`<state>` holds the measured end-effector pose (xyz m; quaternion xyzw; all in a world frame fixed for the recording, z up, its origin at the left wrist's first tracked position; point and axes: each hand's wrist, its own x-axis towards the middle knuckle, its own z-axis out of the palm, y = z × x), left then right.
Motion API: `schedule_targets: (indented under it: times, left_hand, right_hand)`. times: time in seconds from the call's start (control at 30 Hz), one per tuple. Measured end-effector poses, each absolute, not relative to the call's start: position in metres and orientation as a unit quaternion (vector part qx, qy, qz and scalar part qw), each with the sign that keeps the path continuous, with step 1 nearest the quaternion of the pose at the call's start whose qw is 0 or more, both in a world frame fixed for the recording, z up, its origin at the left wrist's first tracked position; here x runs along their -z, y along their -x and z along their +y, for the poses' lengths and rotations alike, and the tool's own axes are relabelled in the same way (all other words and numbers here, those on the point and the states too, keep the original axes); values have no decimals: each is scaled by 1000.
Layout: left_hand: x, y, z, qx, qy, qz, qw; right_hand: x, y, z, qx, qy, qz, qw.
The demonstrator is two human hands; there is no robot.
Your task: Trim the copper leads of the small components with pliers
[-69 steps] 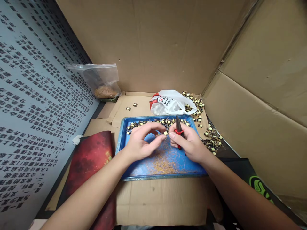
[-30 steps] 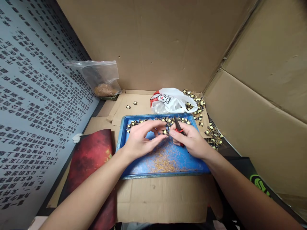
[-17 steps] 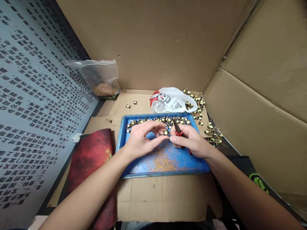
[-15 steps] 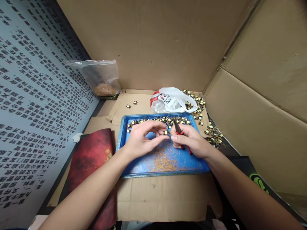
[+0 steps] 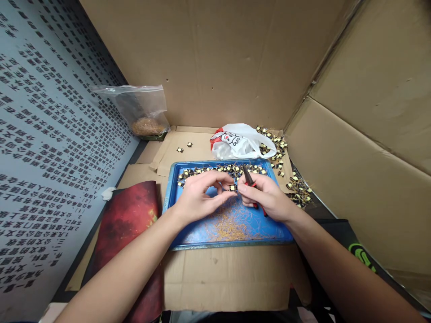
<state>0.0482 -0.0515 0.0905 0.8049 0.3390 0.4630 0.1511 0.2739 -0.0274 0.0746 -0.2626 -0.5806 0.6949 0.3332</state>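
Between the thumb and fingers of my left hand point(image 5: 204, 195) is a small transformer point(image 5: 233, 188), black with a yellow wrap. My right hand point(image 5: 264, 195) is closed round red-handled cutting pliers point(image 5: 249, 177), their dark jaws pointing up and away. The right fingertips are at the transformer's right side; whether they touch it is hard to tell. Both hands are over a blue tray point(image 5: 232, 246). Along the tray's far side lie many similar transformers point(image 5: 197, 170) with copper wire leads. Clipped copper wire bits point(image 5: 232, 229) cover the tray's near middle.
Behind the tray rests a white plastic bag point(image 5: 242, 141); more transformers point(image 5: 299, 188) are heaped to the right. A clear zip bag point(image 5: 148, 112) of copper scraps stands at the back left. A red mat point(image 5: 129, 220) lies left. Cardboard walls point(image 5: 232, 63) enclose the back and right.
My right hand has moved slightly left, closer to the transformer, and the pliers have shifted with it. The left hand keeps its hold, nearly still.
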Motion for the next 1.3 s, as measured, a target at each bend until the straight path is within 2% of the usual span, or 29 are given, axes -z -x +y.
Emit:
schedule_targets:
  times: [0.2,0.47,0.8,1.07,1.17,1.3]
  left_hand:
    - [-91,-48,-51,-452,-817,339,111]
    - [-92,-47,-51,-444,-818,355,91]
    - [-92,-47,-51,-437,-826,348,77]
    - [-89,-46,-49,-432,-830,344,80]
    - [-90,-46,-48,-422,-833,339,116]
    - [-94,-44,-48,-361,-821,356,263]
  right_hand:
    - [-81,-275,-26,-569,320,-665,363]
    - [-81,-270,-27,-488,372,-679,404]
    - [-83,-269,-27,-536,368,-643,405]
    - [-82,-270,-27,-519,374,-663,389]
    - [-85,-271,-27,-539,357,-662,380]
    - [-87,-272,-28,-610,325,-618,374]
